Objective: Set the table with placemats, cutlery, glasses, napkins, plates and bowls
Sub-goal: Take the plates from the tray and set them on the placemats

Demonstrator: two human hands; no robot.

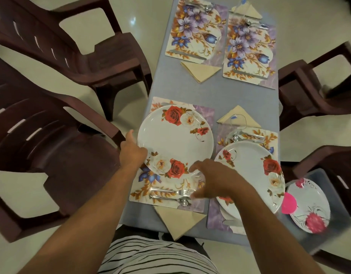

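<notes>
Left hand (132,153) grips the plate (175,139) by its left rim, over the near-left mat (202,115). Right hand (212,179) hovers released at the near rim. Plate: rigid, glossy, likely slippery, breakable; support opposite rims.

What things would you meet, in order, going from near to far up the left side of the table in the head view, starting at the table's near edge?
Folded napkin → fork and spoon → rose plate touched by the left hand → second folded napkin → knife → far placemat.
</notes>
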